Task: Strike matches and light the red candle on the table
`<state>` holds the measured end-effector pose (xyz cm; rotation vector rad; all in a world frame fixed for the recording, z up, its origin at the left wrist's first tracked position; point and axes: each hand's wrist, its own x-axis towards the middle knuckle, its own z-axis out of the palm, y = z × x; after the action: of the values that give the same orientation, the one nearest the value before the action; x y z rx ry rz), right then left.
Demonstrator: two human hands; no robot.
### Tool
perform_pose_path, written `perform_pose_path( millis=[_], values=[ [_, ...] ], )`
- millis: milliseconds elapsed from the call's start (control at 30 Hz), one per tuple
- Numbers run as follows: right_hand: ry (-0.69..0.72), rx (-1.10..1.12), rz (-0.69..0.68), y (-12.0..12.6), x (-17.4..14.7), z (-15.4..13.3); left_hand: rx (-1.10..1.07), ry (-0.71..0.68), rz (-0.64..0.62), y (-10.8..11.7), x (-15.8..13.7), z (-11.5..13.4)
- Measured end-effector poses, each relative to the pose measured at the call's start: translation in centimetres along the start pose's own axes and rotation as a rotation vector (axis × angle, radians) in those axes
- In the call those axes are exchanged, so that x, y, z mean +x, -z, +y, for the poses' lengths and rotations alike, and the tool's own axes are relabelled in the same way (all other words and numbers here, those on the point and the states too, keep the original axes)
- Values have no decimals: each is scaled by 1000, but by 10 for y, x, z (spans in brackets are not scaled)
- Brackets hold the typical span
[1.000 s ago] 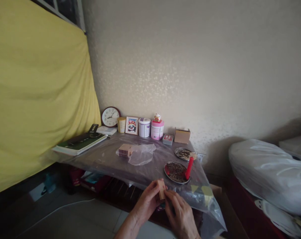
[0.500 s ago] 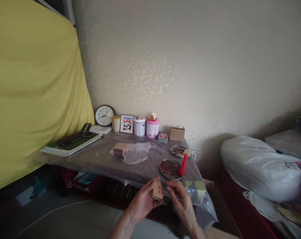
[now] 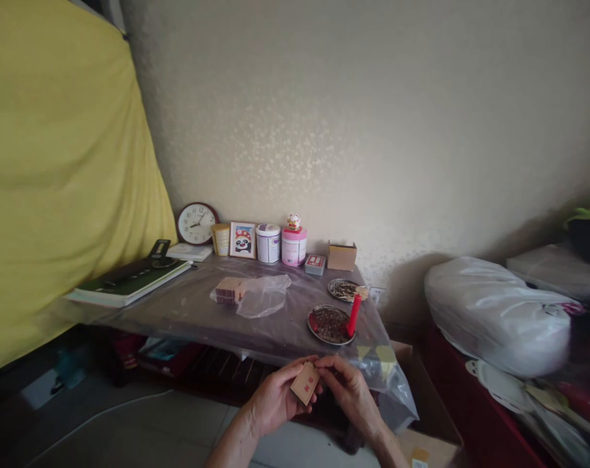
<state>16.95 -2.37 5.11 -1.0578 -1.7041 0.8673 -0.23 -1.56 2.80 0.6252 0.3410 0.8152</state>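
- Small tan box [image 3: 305, 385]: flat, rectangular, plain cardboard-looking face; a few red marks down the middle, too small to read.
- Box pose: tilted, top end leaning toward upper right, printed face toward the camera; darker edge along the bottom.
- Box top end: small bits seem to poke out there, but fingers and blur make this hard to confirm.
- Box location: held in front of the near table edge, off the tabletop.
- Left hand [image 3: 278, 398]: gripping box, thumb along one side, fingertips round the other.
- Right hand [image 3: 349, 390]: thumb and forefinger pinched together at the box's top end; can't tell if anything is between them.
- Table [image 3: 270, 333]: covered in clear plastic sheeting.
- Nearest on it: round metal plate [image 3: 319, 338] with dark debris, red candle [image 3: 354, 316] upright at its right side, leaning slightly.
- Behind: second plate [image 3: 329, 290] with thin pale sticks [image 3: 357, 292].
- Left of plates: tan block stack [image 3: 230, 290], partly in a clear plastic bag [image 3: 263, 299].
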Motion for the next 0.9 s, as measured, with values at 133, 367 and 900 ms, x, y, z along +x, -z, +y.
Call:
perform_pose_path(
  millis=[133, 367, 900],
  values=[
    [19, -66, -63, 3, -1, -6, 32, 38, 27, 1, 1, -1],
    [41, -135, -135, 5, 0, -2, 59, 35, -21, 4, 5, -3],
    [-104, -59, -255, 6, -2, 0, 153, 79, -44, 8, 5, -3]
  ],
)
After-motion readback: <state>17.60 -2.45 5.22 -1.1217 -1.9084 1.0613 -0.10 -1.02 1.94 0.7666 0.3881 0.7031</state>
